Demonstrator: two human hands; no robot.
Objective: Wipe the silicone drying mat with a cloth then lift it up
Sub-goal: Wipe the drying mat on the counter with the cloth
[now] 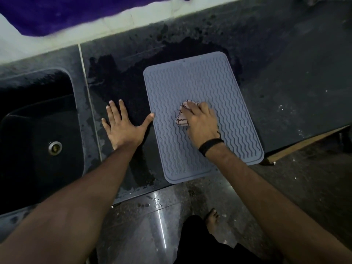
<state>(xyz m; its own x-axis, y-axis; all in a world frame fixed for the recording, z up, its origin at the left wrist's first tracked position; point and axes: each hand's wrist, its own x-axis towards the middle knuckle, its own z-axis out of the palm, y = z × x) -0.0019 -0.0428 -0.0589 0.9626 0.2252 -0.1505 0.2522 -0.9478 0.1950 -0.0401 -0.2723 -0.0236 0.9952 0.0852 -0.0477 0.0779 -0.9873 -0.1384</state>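
A grey silicone drying mat (205, 88) with wavy ridges lies flat on the dark counter, its near edge reaching the counter's front edge. My right hand (202, 122) rests on the middle of the mat and grips a crumpled pinkish cloth (183, 115) with dark stitched edging. My left hand (123, 124) lies flat on the counter just left of the mat, fingers spread, with the thumb tip touching the mat's left edge.
A dark sink (38, 130) with a metal drain (55, 147) sits at the left. The counter (285, 82) is wet around the mat. A white wall ledge with purple fabric (57, 14) runs along the back. Below are the floor and my bare foot (212, 220).
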